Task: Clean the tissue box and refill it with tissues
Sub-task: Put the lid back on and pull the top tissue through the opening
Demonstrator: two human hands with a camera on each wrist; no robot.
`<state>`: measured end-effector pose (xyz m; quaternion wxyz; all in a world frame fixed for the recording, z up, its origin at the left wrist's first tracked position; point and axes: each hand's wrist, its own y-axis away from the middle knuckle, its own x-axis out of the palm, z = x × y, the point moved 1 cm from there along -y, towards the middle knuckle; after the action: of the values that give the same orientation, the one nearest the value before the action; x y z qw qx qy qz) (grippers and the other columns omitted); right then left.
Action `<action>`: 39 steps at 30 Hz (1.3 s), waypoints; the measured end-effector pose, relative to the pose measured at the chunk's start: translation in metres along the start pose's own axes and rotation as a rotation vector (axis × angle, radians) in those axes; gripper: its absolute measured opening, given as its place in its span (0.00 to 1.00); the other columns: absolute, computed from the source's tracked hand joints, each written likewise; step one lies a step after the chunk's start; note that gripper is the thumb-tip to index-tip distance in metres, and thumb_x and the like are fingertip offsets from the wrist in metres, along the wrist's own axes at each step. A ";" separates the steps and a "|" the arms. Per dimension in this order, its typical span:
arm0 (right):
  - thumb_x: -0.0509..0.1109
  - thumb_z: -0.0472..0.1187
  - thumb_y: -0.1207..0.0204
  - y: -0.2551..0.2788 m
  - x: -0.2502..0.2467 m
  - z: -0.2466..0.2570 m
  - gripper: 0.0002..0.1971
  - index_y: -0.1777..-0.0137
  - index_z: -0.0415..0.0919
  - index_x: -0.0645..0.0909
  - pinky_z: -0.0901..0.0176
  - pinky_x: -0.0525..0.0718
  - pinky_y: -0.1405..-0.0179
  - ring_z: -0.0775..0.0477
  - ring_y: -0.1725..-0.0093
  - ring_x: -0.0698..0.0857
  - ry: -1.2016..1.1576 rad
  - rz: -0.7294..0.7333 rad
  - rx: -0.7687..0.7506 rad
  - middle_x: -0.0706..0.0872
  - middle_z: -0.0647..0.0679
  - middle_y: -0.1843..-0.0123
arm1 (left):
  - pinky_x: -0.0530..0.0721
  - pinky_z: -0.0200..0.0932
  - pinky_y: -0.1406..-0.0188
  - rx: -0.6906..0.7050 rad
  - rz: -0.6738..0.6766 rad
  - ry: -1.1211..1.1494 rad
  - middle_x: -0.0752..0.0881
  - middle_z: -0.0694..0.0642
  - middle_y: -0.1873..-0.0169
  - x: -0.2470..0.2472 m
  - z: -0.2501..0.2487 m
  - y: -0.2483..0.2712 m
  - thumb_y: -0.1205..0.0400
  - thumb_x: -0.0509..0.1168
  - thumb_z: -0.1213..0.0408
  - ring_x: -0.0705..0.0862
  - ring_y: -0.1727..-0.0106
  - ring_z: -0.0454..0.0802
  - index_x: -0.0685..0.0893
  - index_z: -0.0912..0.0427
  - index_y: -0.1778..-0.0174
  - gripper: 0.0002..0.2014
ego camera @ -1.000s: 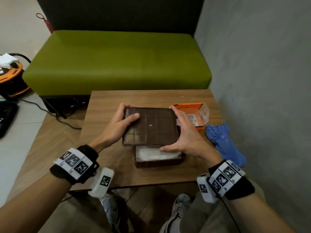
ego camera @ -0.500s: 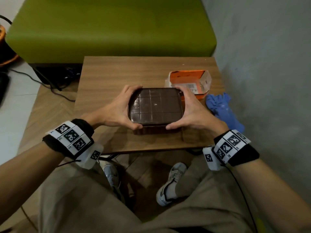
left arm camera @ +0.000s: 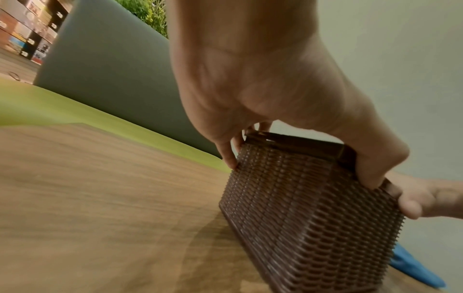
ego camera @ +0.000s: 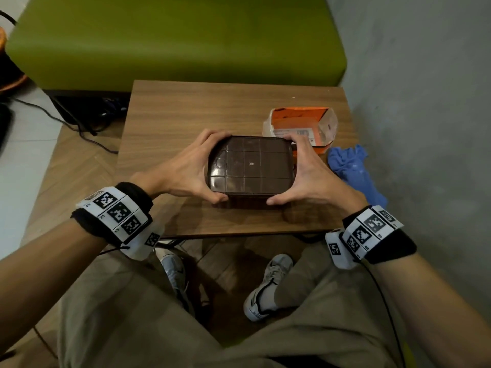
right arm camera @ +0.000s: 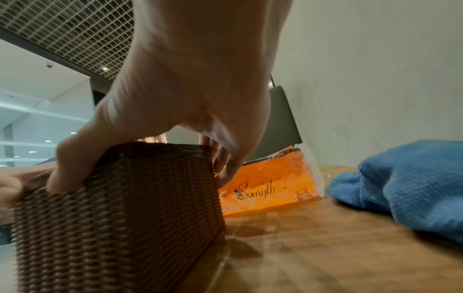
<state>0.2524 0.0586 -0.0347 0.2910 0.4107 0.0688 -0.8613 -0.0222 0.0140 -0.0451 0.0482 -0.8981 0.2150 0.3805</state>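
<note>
Khaki trouser legs (ego camera: 127, 314) fill the nearest part of the head view, with two grey sneakers (ego camera: 265, 285) on the herringbone floor between them, under the near edge of the wooden table (ego camera: 186, 112). Both wrists wear black bands with white coded marker tags (ego camera: 117, 211).

Just inside the table's near edge, slightly right of its middle, stands the brown tissue box (ego camera: 251, 166). Its woven-pattern walls show in both wrist views, and its smooth gridded panel faces up toward the head camera. The left hand (ego camera: 186, 168) grips the box's left side: the thumb curls round the near left corner and the fingers wrap over the far left corner. The left wrist view shows the fingertips (left arm camera: 229, 158) pressed on the woven wall just below the rim. The right hand (ego camera: 310, 176) grips the right side the same way, thumb at the near right corner, fingers curled over the far right corner. Whether the box's base rests fully on the table cannot be told.

Just behind the box's far right corner lies an orange tissue pack (ego camera: 300, 126) in clear wrap, its end open; the right wrist view shows script lettering on it. A crumpled blue cloth (ego camera: 353, 171) lies at the table's right edge, beside the grey wall (ego camera: 425, 102). Beyond the table's far edge runs a green bench seat (ego camera: 172, 35), with dark cables (ego camera: 53, 120) on the floor to the left.
</note>
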 end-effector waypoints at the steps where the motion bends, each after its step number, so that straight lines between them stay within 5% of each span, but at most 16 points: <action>1: 0.90 0.58 0.54 0.000 -0.001 -0.001 0.64 0.22 0.44 0.56 0.64 0.65 0.30 0.56 0.29 0.67 -0.003 0.000 -0.002 0.64 0.54 0.28 | 0.69 0.29 0.32 -0.002 -0.001 -0.005 0.63 0.48 0.26 -0.001 0.001 0.000 0.44 0.79 0.37 0.67 0.28 0.42 0.54 0.57 0.16 0.64; 7: 0.89 0.59 0.53 0.002 0.000 -0.004 0.63 0.20 0.46 0.56 0.85 0.59 0.38 0.62 0.30 0.65 -0.022 -0.004 -0.031 0.62 0.58 0.28 | 0.67 0.30 0.31 0.012 0.002 -0.019 0.62 0.50 0.24 -0.001 0.003 0.000 0.44 0.77 0.35 0.65 0.27 0.42 0.55 0.58 0.16 0.64; 12: 0.87 0.63 0.54 0.004 -0.001 -0.004 0.64 0.20 0.45 0.57 0.81 0.59 0.38 0.60 0.30 0.64 0.003 -0.022 -0.020 0.61 0.57 0.29 | 0.63 0.39 0.26 0.021 0.026 -0.069 0.60 0.50 0.21 -0.006 0.005 -0.004 0.44 0.74 0.32 0.61 0.24 0.42 0.54 0.55 0.14 0.65; 16: 0.87 0.64 0.55 0.009 0.001 -0.006 0.65 0.20 0.45 0.56 0.84 0.58 0.38 0.60 0.30 0.64 0.006 -0.023 0.004 0.61 0.57 0.29 | 0.63 0.32 0.30 0.019 0.049 -0.039 0.59 0.48 0.22 -0.005 0.008 -0.005 0.45 0.75 0.33 0.61 0.25 0.41 0.53 0.54 0.14 0.65; 23: 0.87 0.66 0.54 0.005 0.000 -0.004 0.67 0.17 0.47 0.55 0.56 0.64 0.23 0.55 0.24 0.63 0.046 0.038 0.030 0.62 0.53 0.21 | 0.67 0.31 0.31 0.011 0.055 -0.008 0.60 0.46 0.25 -0.004 0.010 -0.002 0.45 0.77 0.36 0.65 0.27 0.42 0.54 0.55 0.15 0.65; 32: 0.90 0.59 0.53 0.005 -0.001 -0.006 0.65 0.18 0.49 0.55 0.57 0.68 0.26 0.55 0.28 0.66 -0.001 0.068 0.061 0.62 0.58 0.26 | 0.67 0.37 0.28 -0.043 0.080 0.134 0.56 0.38 0.23 0.003 0.013 0.003 0.43 0.79 0.38 0.61 0.24 0.39 0.52 0.47 0.14 0.64; 37: 0.85 0.69 0.54 0.008 -0.002 -0.011 0.68 0.16 0.54 0.52 0.57 0.66 0.27 0.55 0.24 0.63 -0.021 0.092 0.087 0.59 0.57 0.21 | 0.71 0.59 0.23 -0.132 0.080 0.290 0.54 0.45 0.15 0.005 0.014 0.004 0.31 0.63 0.26 0.63 0.19 0.47 0.47 0.34 0.16 0.50; 39: 0.76 0.76 0.45 0.008 -0.002 -0.016 0.61 0.15 0.58 0.50 0.51 0.72 0.28 0.51 0.25 0.67 -0.071 0.081 0.100 0.60 0.54 0.19 | 0.73 0.55 0.25 -0.199 -0.001 0.306 0.56 0.50 0.14 0.006 0.018 0.003 0.29 0.63 0.30 0.67 0.21 0.48 0.42 0.35 0.15 0.51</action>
<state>0.2683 0.0588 -0.0431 0.3070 0.3964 -0.0014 -0.8652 -0.0319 0.0136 -0.0621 -0.0739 -0.9460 0.1805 0.2589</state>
